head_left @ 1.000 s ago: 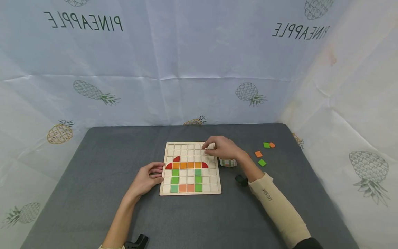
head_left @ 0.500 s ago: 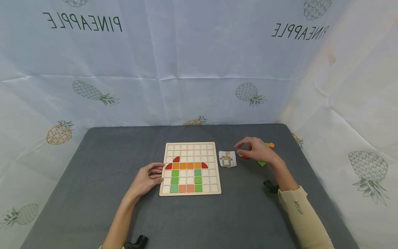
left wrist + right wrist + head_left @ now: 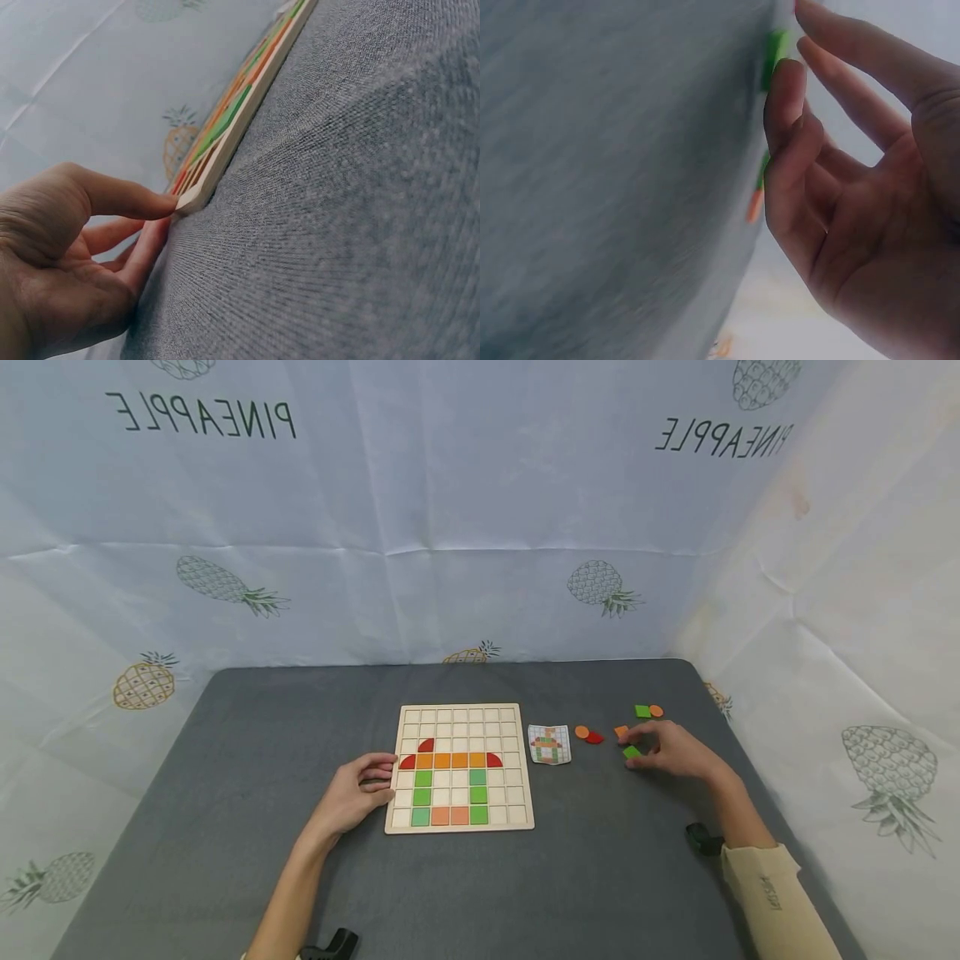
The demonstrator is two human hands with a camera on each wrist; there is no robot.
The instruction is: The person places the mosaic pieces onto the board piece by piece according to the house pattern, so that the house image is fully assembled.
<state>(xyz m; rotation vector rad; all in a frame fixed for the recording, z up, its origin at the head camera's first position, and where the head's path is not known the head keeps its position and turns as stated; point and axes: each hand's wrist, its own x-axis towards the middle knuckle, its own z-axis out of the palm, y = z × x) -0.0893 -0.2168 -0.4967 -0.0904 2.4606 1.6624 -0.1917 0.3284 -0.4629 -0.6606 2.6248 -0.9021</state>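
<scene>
The left hand (image 3: 351, 793) touches the left side of a wooden grid board (image 3: 510, 793), its thumb and fingertips right at the edge. Close up in the left wrist view, the thumb meets the board's pale rim (image 3: 196, 196). Colored tiles fill part of the grid: orange, green and salmon squares, with red rounded pieces (image 3: 426, 745) at the sides. On the right, the right hand (image 3: 671, 750) reaches over a green square tile (image 3: 632, 752), thumb and index finger spread on either side of it. An orange square tile (image 3: 621, 731) lies by the index fingertip.
Beside the board lies a small printed pattern card (image 3: 550, 745). Right of it are an orange round tile (image 3: 582, 732) and a red tile (image 3: 594, 738). Farther back, a green square tile (image 3: 642, 712) sits against an orange round one (image 3: 656, 711). Fabric walls surround the dark table (image 3: 450, 893).
The right hand has moved right from over the board, past the card, to the loose tiles, uncovering the card and the red tile. The left hand stays at the board's edge.
</scene>
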